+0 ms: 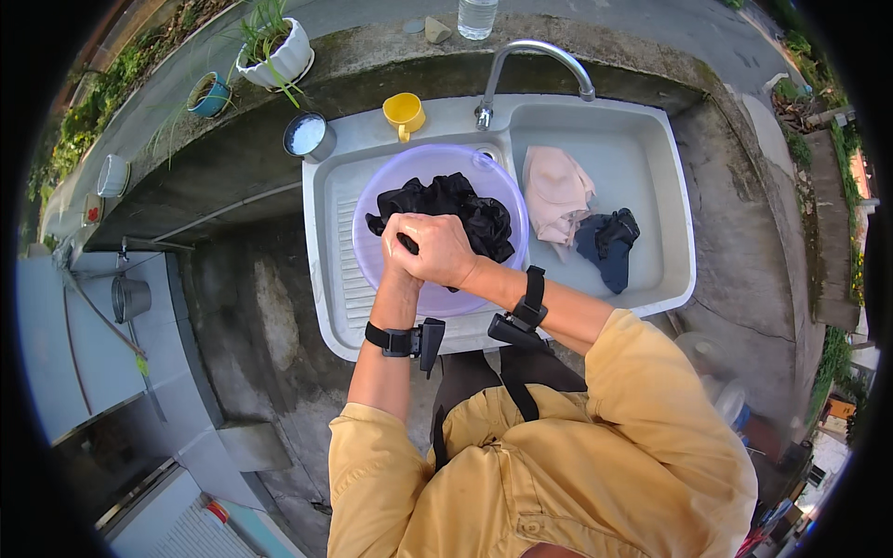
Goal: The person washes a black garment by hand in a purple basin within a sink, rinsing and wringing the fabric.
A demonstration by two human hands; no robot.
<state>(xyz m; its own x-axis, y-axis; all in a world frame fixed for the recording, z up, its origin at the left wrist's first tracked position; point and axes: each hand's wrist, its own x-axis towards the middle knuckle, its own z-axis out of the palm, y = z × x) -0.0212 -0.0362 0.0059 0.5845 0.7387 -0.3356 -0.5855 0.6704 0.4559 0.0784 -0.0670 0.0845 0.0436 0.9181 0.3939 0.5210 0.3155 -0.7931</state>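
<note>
1. Black cloth [484, 228] is lying bunched in the round purple basin [437, 301], its folds spreading close to the right wall.
2. The right hand [446, 246] and the left hand [392, 249] are clenching together on the near left part of the bunch, black fabric showing in the curl of the fingers; the right is hiding much of the left.
3. The basin is standing in the left part of the pale sink [689, 265], its right rim reaching the divider and leaving little room there.
4. To its left, a ribbed drainboard [337, 279] is showing as a strip before the sink's edge; a narrow band is running along the near side, under the forearms.
5. Two black wrist straps [398, 342] are hanging over the front edge, and the person's torso is closing off that side.
6. In the right bowl, pink cloth [558, 186] is lying near the divider and navy cloth [605, 251] is resting against it; open room is stretching along the right wall.
7. On the far rim, a yellow cup [404, 112], a dark cup [323, 149] and the arching faucet [535, 48] are standing in the way.
8. Beyond, a concrete ledge [372, 60] is carrying a clear bottle [476, 19], a white planter [286, 60] and a blue pot [214, 98].
</note>
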